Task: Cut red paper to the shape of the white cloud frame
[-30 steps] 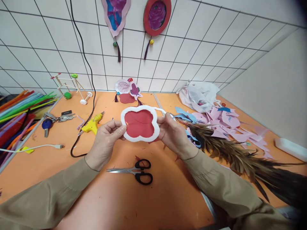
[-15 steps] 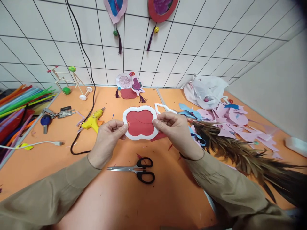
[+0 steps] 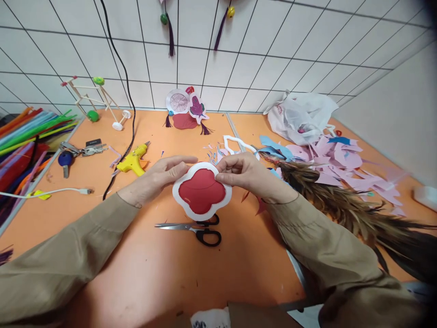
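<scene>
A red four-lobed paper cutout with a padded-looking white border (image 3: 201, 193) is held up over the orange table. My right hand (image 3: 244, 175) pinches its upper right edge between thumb and fingers. At the upper left edge, my left hand (image 3: 164, 175) has its thumb against the border, its fingers reaching fairly straight behind; it holds the piece lightly. Black-handled scissors (image 3: 209, 237) lie just below, blades pointing left, one handle loop partly covered by the cutout. Behind my right hand is a loose white outline frame (image 3: 235, 138).
On the left are a yellow glue gun (image 3: 134, 161), keys (image 3: 85, 148), a white cable (image 3: 68, 191) and colourful pipe cleaners (image 3: 30, 136). Paper scraps (image 3: 341, 159), brown feathers (image 3: 327, 196) and a plastic bag (image 3: 300, 116) occupy the right. Tasselled paper ornaments (image 3: 186, 109) lie at the back.
The cutout has turned and come lower and nearer, over the scissors' handle. My left hand has shifted from its left side to the upper left edge, fingers straighter. The view tilts further down.
</scene>
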{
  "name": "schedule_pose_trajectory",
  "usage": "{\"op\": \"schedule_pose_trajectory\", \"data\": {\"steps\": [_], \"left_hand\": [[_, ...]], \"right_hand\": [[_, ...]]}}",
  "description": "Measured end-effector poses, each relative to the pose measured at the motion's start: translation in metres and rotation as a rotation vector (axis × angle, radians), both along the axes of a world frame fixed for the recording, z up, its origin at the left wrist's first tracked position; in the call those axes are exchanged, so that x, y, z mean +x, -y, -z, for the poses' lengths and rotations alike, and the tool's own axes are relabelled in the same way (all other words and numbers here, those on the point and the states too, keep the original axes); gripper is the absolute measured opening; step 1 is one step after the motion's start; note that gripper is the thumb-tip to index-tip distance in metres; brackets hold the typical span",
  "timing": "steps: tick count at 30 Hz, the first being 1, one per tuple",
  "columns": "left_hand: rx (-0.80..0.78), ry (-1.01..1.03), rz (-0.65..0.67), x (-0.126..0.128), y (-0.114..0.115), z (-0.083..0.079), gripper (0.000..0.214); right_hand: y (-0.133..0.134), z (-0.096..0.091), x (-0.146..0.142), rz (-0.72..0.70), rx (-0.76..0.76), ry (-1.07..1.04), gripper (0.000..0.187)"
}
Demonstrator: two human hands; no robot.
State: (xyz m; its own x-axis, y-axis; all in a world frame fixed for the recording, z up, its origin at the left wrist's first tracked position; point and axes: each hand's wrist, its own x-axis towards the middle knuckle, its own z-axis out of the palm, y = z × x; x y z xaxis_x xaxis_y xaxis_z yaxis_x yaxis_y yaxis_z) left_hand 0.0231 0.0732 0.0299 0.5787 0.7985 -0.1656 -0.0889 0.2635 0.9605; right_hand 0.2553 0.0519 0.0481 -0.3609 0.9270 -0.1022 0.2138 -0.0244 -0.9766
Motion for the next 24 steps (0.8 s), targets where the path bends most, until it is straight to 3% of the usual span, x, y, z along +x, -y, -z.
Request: {"op": "schedule_pose_trajectory", "data": {"steps": [3, 5, 11, 18, 24], "left_hand": [[-0.008, 0.002, 0.238, -0.001, 0.000, -0.001, 0.054], [0.011, -0.020, 0.305, -0.002, 0.000, -0.001, 0.047], [0.012, -0.140, 0.284, -0.006, -0.003, -0.002, 0.027], [0.018, -0.150, 0.302, -0.005, -0.003, -0.002, 0.024], [0.023, -0.175, 0.209, 0.000, 0.001, -0.002, 0.018]], "right_hand": [[0.000, -0.001, 0.000, -0.024, 0.028, 0.024, 0.014], [-0.001, -0.001, 0.001, -0.029, 0.043, 0.042, 0.012], [-0.003, 0.000, 0.003, -0.046, 0.070, 0.084, 0.011], [-0.006, 0.005, 0.006, -0.064, 0.079, 0.087, 0.014], [-0.008, 0.010, 0.007, -0.030, 0.130, 0.074, 0.015]]}}
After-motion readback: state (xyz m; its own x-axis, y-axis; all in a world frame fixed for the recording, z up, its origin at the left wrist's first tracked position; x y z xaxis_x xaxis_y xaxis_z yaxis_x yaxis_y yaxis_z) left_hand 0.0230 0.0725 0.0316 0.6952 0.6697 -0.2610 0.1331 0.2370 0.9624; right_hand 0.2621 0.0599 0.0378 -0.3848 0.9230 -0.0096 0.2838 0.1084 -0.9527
